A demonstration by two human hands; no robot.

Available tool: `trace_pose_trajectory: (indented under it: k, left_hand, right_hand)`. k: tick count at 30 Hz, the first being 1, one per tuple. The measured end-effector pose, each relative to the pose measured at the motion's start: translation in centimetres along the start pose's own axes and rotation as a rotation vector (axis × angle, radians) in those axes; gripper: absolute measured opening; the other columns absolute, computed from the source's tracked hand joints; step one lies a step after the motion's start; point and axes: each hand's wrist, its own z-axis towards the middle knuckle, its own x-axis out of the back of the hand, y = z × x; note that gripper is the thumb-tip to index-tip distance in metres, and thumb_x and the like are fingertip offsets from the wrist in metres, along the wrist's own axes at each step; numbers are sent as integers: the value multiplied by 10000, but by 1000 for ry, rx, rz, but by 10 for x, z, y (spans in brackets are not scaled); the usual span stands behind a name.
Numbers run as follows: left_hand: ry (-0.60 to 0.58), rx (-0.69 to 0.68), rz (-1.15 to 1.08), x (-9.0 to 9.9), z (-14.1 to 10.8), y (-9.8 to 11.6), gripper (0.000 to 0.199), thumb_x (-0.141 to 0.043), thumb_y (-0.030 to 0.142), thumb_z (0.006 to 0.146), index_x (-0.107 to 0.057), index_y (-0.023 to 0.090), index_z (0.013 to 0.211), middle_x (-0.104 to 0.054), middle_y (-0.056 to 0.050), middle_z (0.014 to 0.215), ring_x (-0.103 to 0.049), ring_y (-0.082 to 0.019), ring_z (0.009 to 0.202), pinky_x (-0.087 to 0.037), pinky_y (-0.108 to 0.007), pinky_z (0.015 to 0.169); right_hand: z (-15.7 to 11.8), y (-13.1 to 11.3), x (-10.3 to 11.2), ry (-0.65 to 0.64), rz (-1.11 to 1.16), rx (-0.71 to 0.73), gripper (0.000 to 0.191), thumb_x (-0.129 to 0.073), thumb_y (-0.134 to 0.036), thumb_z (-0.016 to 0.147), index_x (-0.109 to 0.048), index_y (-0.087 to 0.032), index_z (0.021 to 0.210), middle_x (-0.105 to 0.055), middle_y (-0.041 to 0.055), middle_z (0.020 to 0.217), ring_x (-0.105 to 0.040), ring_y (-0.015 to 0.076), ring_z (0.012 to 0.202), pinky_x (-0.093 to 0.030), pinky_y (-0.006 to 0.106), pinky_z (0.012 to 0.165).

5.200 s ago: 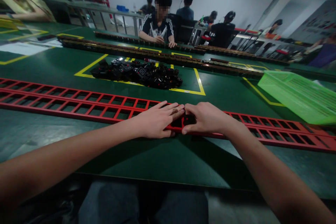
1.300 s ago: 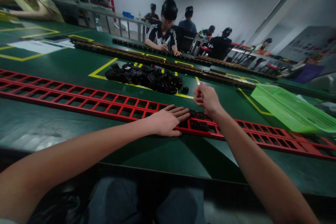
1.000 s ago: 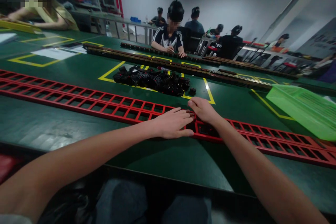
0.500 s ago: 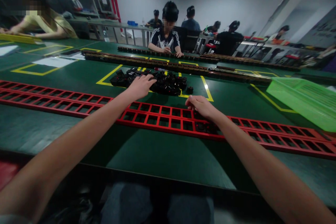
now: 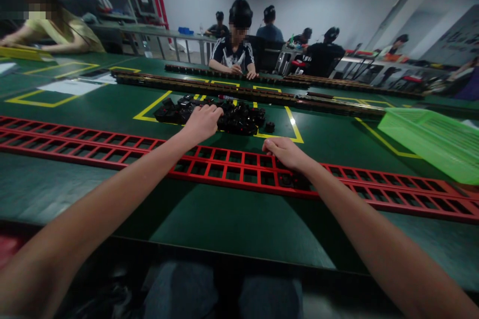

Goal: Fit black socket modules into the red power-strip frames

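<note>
My left hand (image 5: 204, 120) reaches over a heap of small glossy black plastic parts (image 5: 243, 118), its fingers curled down among them. What lies under those fingertips is hidden. My right hand (image 5: 285, 151) is closed above a long red rack (image 5: 228, 172) with two rows of rectangular slots. Its fingers fold inward, so I cannot make out what they hold, if anything. Below the right wrist, black parts (image 5: 287, 179) sit in a few slots of the rack. One loose black part (image 5: 269, 127) lies just right of the heap.
A green plastic basket (image 5: 430, 142) stands at the right. Beyond the heap, long dark racks (image 5: 209, 88) run across the green table (image 5: 232, 219), marked with yellow tape. White paper (image 5: 71, 86) lies to the left. A person (image 5: 234, 55) works opposite, another (image 5: 71, 32) at the left.
The fingers of my left hand have curled down into the heap from a more stretched pose. My right hand has closed a little more and stayed in about the same place.
</note>
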Motion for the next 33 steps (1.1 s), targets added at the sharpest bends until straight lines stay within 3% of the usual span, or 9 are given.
trace_pose_trajectory:
  k: [6,10,15,18,22,29,33]
  left_hand:
    - [-142,-8,17,-13,-8,-17,376,-419,77,890,-616,137,1205,-614,-159,1152,-543,-307,1093,-464,-408,875]
    - [-45,-27,-207,-12,-10,-20,334,-530,156,881,-644,142,1195,-586,-127,1184,-555,-262,1110,-466,-386,977]
    - [85,-79,-785,2,-17,23,251,-646,237,869,-678,192,1114,-634,-50,1091,-620,-182,972,-521,-343,907]
    - [93,-126,-951,6,-25,52,234,-662,205,862,-667,187,1095,-643,-46,1089,-624,-177,978,-536,-336,877]
    - [108,-211,-937,4,-32,70,231,-674,166,844,-628,169,1070,-613,-48,1049,-615,-172,935,-543,-345,861]
    - [140,-421,-834,-1,-37,74,330,-542,36,832,-536,171,1134,-552,-90,1158,-562,-199,1096,-497,-393,1004]
    - [194,-455,-879,-2,-38,75,380,-537,16,795,-514,185,1134,-522,-96,1213,-540,-212,1163,-520,-408,1010]
  right_hand:
    - [-1,-1,0,-2,-65,32,399,-353,-387,1002,-615,-190,774,-641,52,773,-565,189,720,-405,319,696]
    - [0,-1,0,-5,-84,24,395,-355,-381,1006,-624,-190,790,-648,56,793,-567,193,731,-405,322,710]
    - [-1,0,-2,33,-115,61,373,-354,-371,1006,-625,-186,828,-648,54,788,-578,192,735,-408,312,705]
    - [-5,-2,-4,110,-165,125,238,-454,-320,964,-641,-178,1001,-681,60,876,-604,196,793,-419,308,733]
    - [-9,-5,-6,98,-154,229,382,-579,-318,903,-578,-179,1259,-696,76,1003,-621,201,839,-455,315,768]
    - [-10,-4,-6,66,-169,285,420,-603,-261,857,-597,-198,1272,-688,93,1152,-631,217,896,-480,352,824]
    - [-9,3,-8,76,-153,343,480,-631,-251,834,-578,-204,1308,-666,110,1232,-647,239,965,-504,373,844]
